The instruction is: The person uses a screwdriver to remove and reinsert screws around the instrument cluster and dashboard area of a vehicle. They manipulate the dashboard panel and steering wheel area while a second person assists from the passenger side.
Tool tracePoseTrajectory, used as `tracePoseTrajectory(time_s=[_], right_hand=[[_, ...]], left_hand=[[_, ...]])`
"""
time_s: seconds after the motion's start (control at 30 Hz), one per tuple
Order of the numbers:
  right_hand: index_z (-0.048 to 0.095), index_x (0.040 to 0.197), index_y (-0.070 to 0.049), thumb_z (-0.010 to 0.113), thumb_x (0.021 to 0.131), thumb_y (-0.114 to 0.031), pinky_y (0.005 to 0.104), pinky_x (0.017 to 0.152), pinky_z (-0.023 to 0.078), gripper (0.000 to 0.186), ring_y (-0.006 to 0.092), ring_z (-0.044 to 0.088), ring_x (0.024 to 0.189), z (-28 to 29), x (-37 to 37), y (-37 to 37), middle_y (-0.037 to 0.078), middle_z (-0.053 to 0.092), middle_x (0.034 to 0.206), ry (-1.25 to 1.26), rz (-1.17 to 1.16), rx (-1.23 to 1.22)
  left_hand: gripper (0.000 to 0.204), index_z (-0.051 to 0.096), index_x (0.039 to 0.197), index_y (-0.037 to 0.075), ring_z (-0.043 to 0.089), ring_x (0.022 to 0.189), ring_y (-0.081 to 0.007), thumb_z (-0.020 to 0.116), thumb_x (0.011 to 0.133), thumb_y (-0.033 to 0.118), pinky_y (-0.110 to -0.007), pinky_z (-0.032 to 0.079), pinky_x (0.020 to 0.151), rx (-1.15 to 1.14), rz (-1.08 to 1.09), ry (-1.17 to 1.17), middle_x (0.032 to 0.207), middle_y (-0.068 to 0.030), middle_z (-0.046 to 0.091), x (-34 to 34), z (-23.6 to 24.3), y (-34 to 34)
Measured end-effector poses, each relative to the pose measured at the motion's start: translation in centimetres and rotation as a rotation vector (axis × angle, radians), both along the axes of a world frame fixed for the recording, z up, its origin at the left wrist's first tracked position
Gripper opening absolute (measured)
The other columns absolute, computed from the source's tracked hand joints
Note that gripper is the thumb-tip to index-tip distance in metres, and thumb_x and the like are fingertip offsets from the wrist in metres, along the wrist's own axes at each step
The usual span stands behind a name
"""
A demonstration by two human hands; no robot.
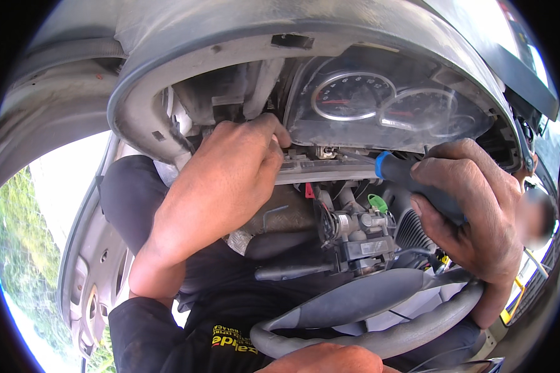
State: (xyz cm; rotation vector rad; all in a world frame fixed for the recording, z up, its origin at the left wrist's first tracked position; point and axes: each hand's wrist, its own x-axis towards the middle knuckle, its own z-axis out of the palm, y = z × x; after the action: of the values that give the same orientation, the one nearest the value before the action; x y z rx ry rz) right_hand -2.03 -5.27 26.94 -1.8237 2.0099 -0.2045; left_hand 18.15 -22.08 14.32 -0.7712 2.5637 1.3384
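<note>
My left hand has curled fingers reaching into the dashboard opening beside the lower left corner of the instrument cluster; what they grip is hidden. My right hand grips a screwdriver with a dark handle and blue collar. Its thin shaft reaches toward a small metal fitting just below the cluster. The grey cluster surround arches over both hands, with an exposed cavity left of the dials.
Steering column parts, with red and green tags, sit below. A grey steering wheel lies low over my lap. An open door is at left. A person's blurred head shows at right. Partly visible skin enters at the bottom edge.
</note>
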Motion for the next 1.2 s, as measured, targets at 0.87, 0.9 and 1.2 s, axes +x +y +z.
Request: tracePoseTrajectory(time_s=[0.87, 0.9, 1.2], right_hand=[[0.067, 0.105, -0.003, 0.085, 0.07, -0.004, 0.0452, 0.071, 0.055, 0.04, 0.0326, 0.068, 0.086, 0.4, 1.4, -1.6, 0.015, 0.062, 0.101, 0.051, -0.005, -0.041], [0.066, 0.105, -0.003, 0.086, 0.072, -0.006, 0.0452, 0.071, 0.055, 0.039, 0.0326, 0.069, 0.086, 0.5, 2.0, -1.7, 0.014, 0.062, 0.101, 0.141, -0.026, -0.044], [0.064, 0.113, -0.002, 0.082, 0.077, -0.01, 0.0475, 0.079, 0.057, 0.041, 0.0364, 0.069, 0.093, 1.0, 1.8, -1.7, 0.017, 0.063, 0.106, 0.278, 0.021, 0.045]], left_hand=[[0.045, 0.064, 0.076, -0.009, 0.069, 0.075, -0.0528, 0.071, 0.104, 0.027, -0.055, 0.055, 0.069, 0.082, 0.104, 0.055, 0.066, -0.0308, 0.063, -2.2, -3.3, 0.2], [0.045, 0.064, 0.077, -0.009, 0.07, 0.074, -0.0522, 0.071, 0.104, 0.027, -0.054, 0.056, 0.069, 0.084, 0.097, 0.062, 0.066, -0.0304, 0.063, -2.2, -3.3, 0.2], [0.046, 0.067, 0.077, -0.01, 0.072, 0.068, -0.0474, 0.072, 0.103, 0.028, -0.052, 0.056, 0.066, 0.031, 0.024, 0.08, 0.063, -0.0281, 0.063, -2.2, -3.3, 0.0]])
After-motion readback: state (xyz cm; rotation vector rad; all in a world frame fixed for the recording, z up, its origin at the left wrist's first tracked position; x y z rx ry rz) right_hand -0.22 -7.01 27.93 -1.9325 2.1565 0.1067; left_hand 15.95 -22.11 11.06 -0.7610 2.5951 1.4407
